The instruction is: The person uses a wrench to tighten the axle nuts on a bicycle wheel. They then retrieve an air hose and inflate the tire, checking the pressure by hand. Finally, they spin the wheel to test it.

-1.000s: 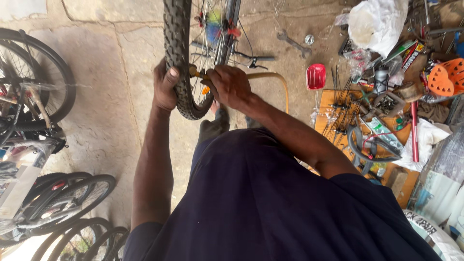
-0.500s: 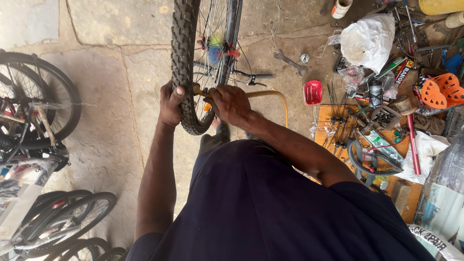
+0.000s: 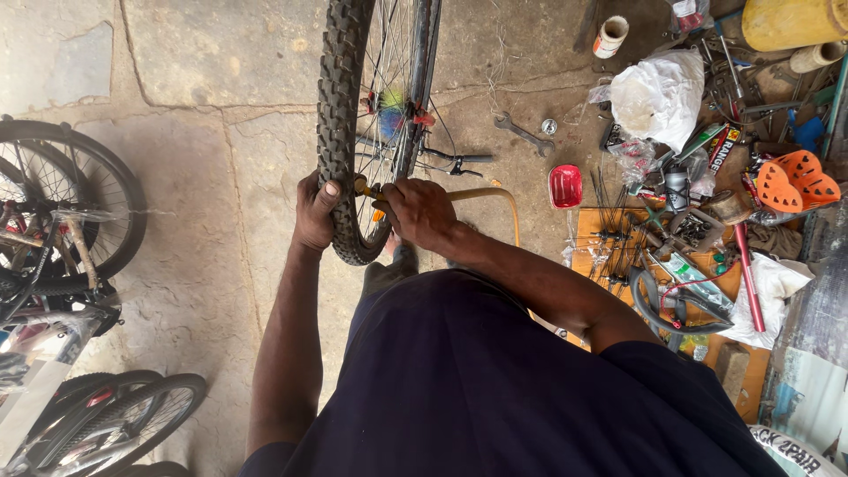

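Observation:
A bicycle wheel with a knobby black tyre (image 3: 337, 115) stands upright in front of me on the stone floor. My left hand (image 3: 314, 210) grips the tyre's left side near its lower end, thumb over the tread. My right hand (image 3: 417, 212) is closed on the brass end of a yellowish air hose (image 3: 491, 196), held against the rim by the spokes. The hose curves off to the right and down behind my arm.
Other bicycles' wheels (image 3: 71, 199) stand at the left. A spanner (image 3: 523, 134), a red tub (image 3: 565, 185), a white bag (image 3: 655, 95), orange plastic parts (image 3: 793, 180) and several tools on a wooden board (image 3: 618, 256) crowd the right.
The view has shifted so the wheel and hands sit lower in frame. Both hands keep their hold on tyre and hose end.

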